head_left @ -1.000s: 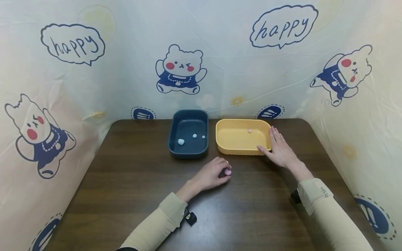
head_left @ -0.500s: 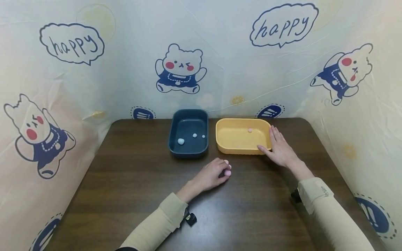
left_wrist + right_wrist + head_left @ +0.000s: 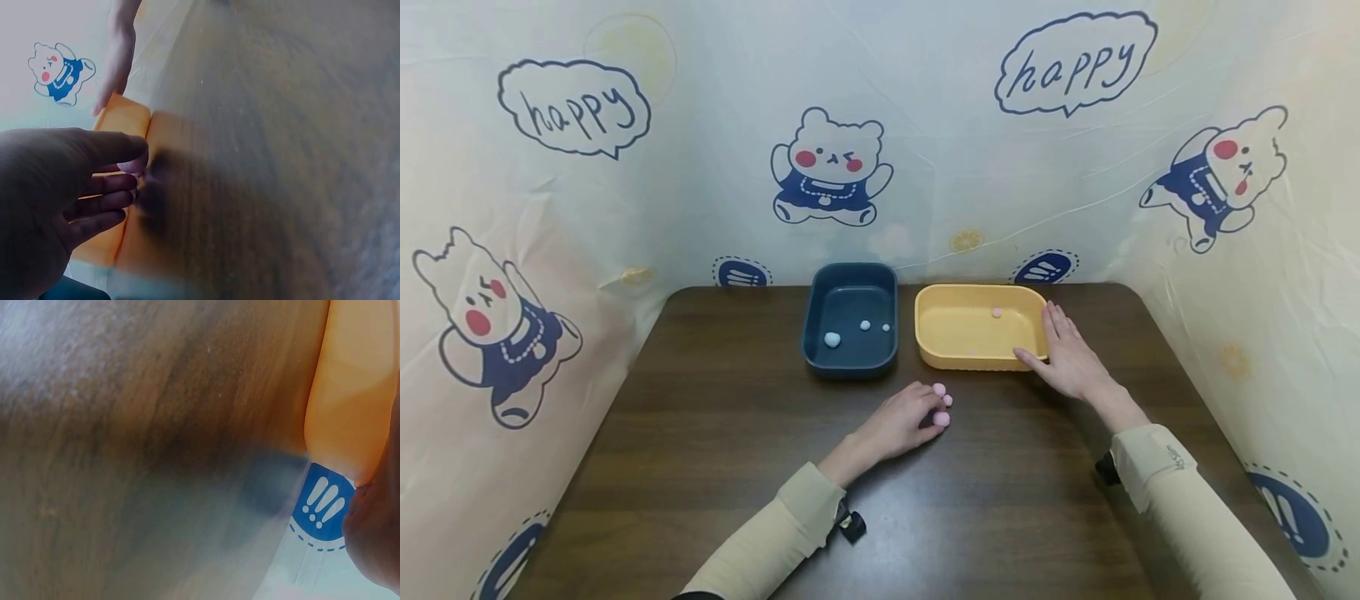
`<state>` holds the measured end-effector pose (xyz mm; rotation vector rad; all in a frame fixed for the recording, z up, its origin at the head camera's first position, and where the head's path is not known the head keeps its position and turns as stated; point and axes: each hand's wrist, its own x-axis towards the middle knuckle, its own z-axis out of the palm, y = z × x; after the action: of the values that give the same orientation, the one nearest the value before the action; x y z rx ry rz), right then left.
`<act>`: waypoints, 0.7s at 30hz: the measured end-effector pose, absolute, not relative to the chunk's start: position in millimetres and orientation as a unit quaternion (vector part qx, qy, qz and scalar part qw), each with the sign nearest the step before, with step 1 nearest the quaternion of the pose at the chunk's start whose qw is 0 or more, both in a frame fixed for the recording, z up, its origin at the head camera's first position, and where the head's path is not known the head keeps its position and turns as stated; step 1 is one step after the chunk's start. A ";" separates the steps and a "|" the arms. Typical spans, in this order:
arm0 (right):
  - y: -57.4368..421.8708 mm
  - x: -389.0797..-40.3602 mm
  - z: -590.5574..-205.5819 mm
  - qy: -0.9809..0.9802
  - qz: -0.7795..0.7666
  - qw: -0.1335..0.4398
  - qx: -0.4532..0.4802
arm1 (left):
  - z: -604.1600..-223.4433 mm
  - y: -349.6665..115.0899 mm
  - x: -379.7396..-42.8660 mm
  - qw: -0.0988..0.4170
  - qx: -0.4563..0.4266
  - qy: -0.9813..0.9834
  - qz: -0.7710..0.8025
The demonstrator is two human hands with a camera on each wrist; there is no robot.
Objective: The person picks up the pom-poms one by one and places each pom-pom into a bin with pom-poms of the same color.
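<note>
In the head view my left hand (image 3: 898, 422) is low over the table in front of the two trays. Its curled fingers and thumb hold small pink balls (image 3: 942, 419); three show at the fingertips. The left wrist view has one pink ball (image 3: 134, 164) under the thumb, with the other fingers bent beside it. My right hand (image 3: 1070, 357) rests against the right end of the yellow tray (image 3: 981, 363), fingers straight along the rim and thumb at the near corner. One pink ball (image 3: 997, 312) lies inside that tray.
A dark blue tray (image 3: 850, 371) stands left of the yellow one, with three pale balls (image 3: 832, 340) in it. Both trays are near the back edge of the brown wooden table (image 3: 722, 433). A printed cloth (image 3: 940, 150) hangs behind and at both sides.
The left hand's fingers have shifted slightly, and the pink balls at its fingertips show more fully and further apart. The right hand and both trays have stayed in place.
</note>
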<state>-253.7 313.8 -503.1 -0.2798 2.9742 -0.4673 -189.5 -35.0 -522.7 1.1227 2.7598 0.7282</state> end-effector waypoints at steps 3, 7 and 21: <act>314.1 -253.9 -503.8 0.982 -0.154 0.058 -0.092 | -521.2 -34.1 -189.1 0.037 0.369 0.898 0.238; 314.0 -253.6 -504.4 0.982 -0.155 0.054 -0.094 | -516.7 -33.1 -188.5 0.043 0.370 0.896 0.241; 313.0 -252.5 -503.0 0.982 -0.156 0.053 -0.094 | -486.5 -34.3 -194.2 0.026 0.356 0.898 0.256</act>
<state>-252.5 313.0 -503.0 -0.2871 2.9850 -0.4738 -194.2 -34.3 -486.5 1.0988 2.7767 0.7920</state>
